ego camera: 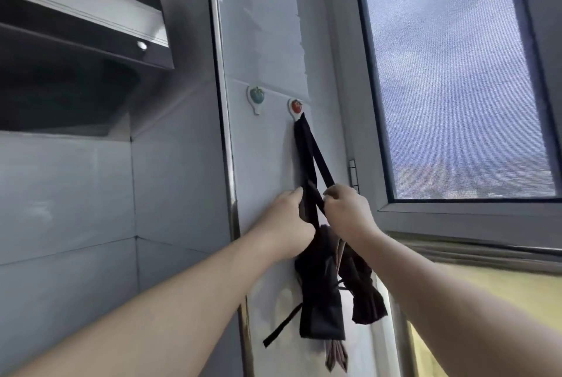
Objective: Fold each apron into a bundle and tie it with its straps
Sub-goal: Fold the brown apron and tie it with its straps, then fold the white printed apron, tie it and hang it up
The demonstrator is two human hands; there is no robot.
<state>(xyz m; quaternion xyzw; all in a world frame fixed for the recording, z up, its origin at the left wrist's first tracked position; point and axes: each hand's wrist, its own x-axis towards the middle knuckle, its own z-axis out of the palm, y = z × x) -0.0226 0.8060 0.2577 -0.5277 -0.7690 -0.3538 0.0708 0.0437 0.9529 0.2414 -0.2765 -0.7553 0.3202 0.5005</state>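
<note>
Hands at the apron strap, both pinching it below the hook.

Left hand [287, 214] and right hand [346, 209] each pinched the black strap [307, 157] looped over the red hook [296, 107] on the wall [267, 164]; the tied apron [322, 294] hung under them. Judged soft, light and limp, it would sag unless held by strap or knot.

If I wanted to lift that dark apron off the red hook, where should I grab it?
Probably by the neck strap, just below the red hook, coming from the front and lifting up. The strap is a taut loop carrying the whole apron bundle, and the wall blocks any approach from behind. Both the left hand and right hand already grip it lower down.
</note>
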